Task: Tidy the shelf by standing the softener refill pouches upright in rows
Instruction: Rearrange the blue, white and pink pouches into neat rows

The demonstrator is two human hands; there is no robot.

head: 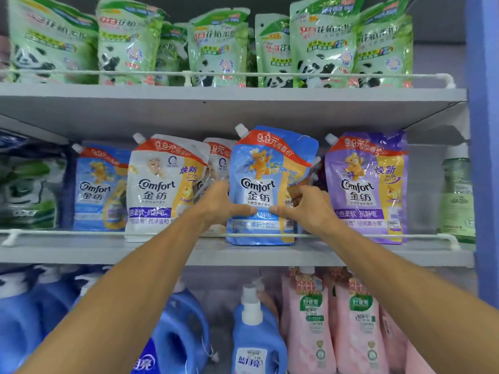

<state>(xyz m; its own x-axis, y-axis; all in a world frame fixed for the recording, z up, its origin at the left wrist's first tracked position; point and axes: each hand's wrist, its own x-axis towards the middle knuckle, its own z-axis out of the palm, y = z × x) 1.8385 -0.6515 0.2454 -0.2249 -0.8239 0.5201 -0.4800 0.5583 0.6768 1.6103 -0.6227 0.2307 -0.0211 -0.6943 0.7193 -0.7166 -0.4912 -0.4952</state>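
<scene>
A blue Comfort softener pouch (266,168) stands upright at the front of the middle shelf (108,249), just behind the white rail. My left hand (218,203) grips its left edge and my right hand (305,206) grips its right edge, both thumbs pressed on its front. A white Comfort pouch (162,184) stands to its left, with another white pouch (220,155) partly hidden behind. Further left stands a second blue pouch (98,187). A purple pouch (367,184) stands upright to the right.
Green panda-print pouches (216,49) fill the upper shelf. Blue detergent bottles (256,333) and pink pouches (351,319) sit on the lower shelf. A green bottle (457,198) stands at the middle shelf's right end, beside a blue upright post (484,157). Dark green-and-white bags (27,190) lie far left.
</scene>
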